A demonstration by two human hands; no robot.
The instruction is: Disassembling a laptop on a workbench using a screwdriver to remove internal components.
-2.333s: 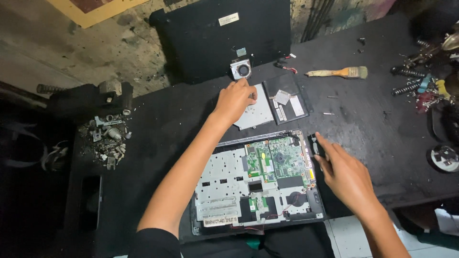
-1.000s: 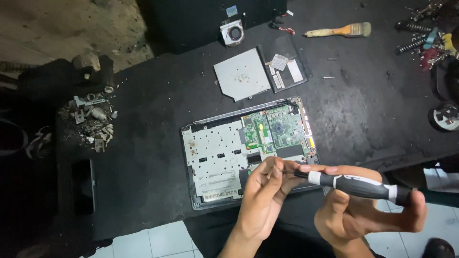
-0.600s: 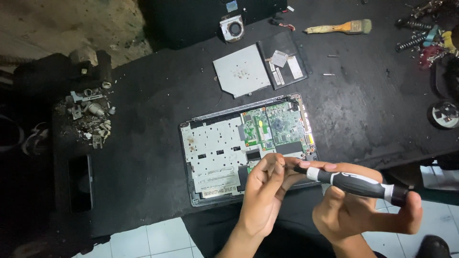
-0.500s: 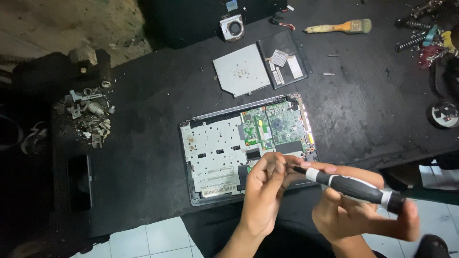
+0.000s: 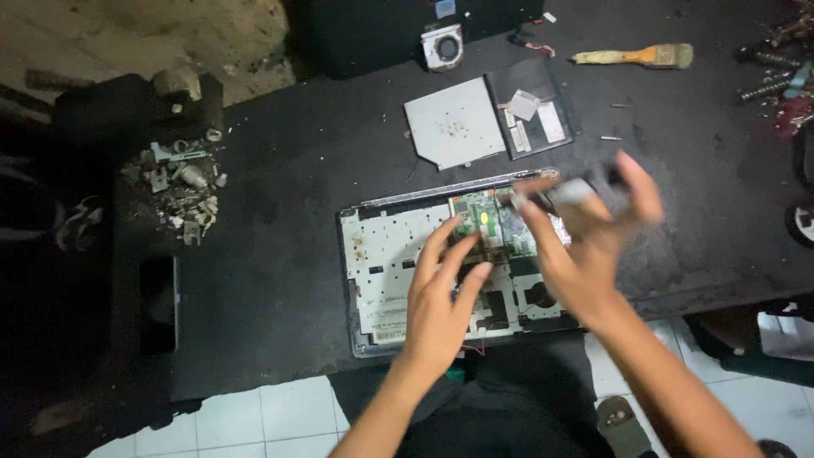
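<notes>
My right hand (image 5: 585,246) is curled around the blurred black-and-white screwdriver (image 5: 566,192), tip over the green circuit board (image 5: 492,222) of the opened grey laptop base (image 5: 398,271). My left hand (image 5: 443,304) hovers above it, fingers spread, holding nothing. I judge a moving tip could slip and gouge board traces.

laptop base (image 5: 381,254): matt silvery metal | table (image 5: 280,170): matt black, dusty | brush (image 5: 632,56): wooden handle

Black table (image 5: 280,280); green circuit board (image 5: 483,222); yellow-handled brush (image 5: 632,56).
</notes>
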